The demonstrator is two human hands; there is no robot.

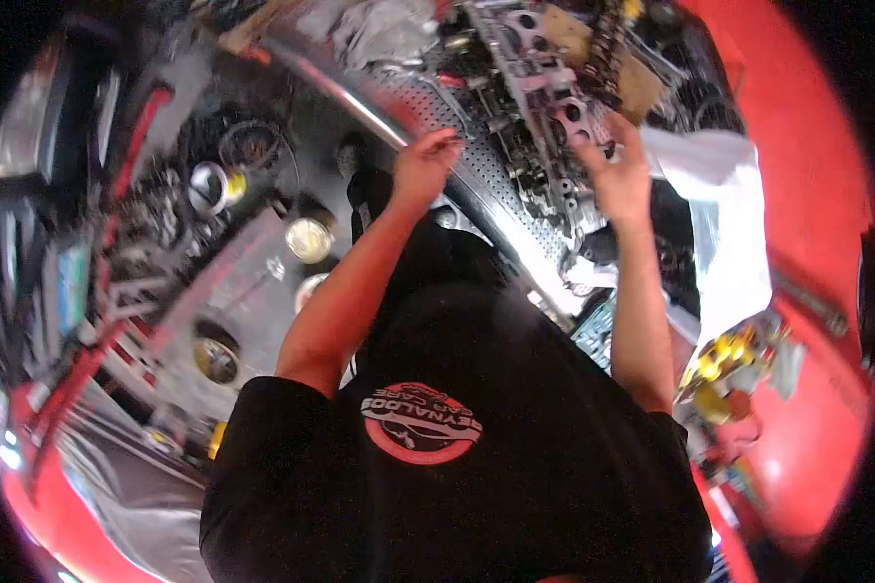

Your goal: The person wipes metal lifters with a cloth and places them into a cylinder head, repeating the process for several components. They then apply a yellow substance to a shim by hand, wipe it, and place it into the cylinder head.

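Note:
A metal cylinder head point(544, 73) with round ports lies at the upper right, with a row of valve-train parts point(515, 146) along its near side. My right hand point(620, 180) is over its lower end, fingers apart and somewhat blurred, the fingertips right at the metal. Left of the head, my left hand point(424, 170) hovers above the edge of a perforated metal surface point(486, 175). Its fingers are pinched together around a small dark thing at their tips that I cannot make out.
A white sheet point(734, 223) hangs right of my right hand, and a timing chain point(608, 49) lies beyond the head. Open cans point(309, 239) and a white-and-yellow container point(212, 187) stand at the left. Gold-coloured parts point(729, 360) rest at the lower right near red panels point(797, 428).

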